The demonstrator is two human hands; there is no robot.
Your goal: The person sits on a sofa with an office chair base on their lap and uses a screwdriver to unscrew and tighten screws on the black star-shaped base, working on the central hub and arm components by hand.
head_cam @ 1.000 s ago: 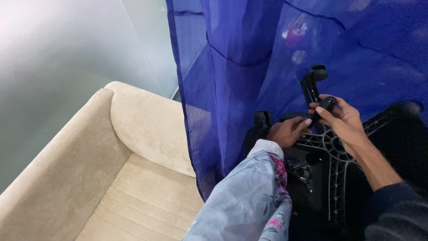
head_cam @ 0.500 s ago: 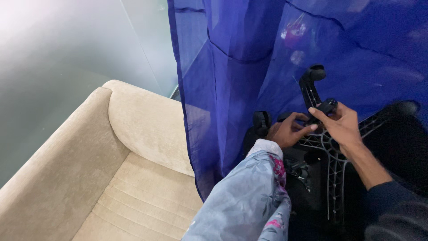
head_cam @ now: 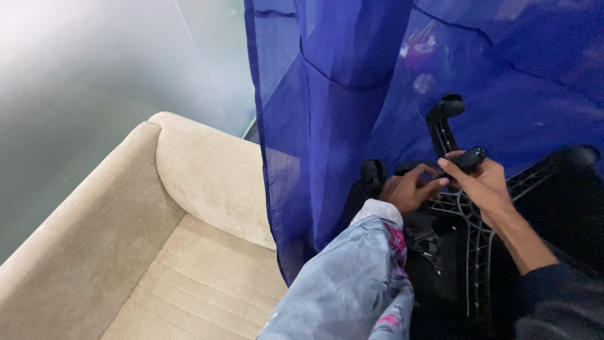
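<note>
Both hands, left hand and right hand, have closed together on black chair base.

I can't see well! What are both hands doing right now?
Left hand: fingers curled on the black chair base.
Right hand: closed on a black lever.

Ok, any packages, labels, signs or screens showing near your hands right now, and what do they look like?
None in view.
Blue cloth: sheer, hanging over the middle and right, plain.
Black plastic frame: ribbed, under both hands, no sticker visible.
Left hand and right hand: both on a small black part of the frame.
Beige sofa: lower left, plain fabric.
</note>
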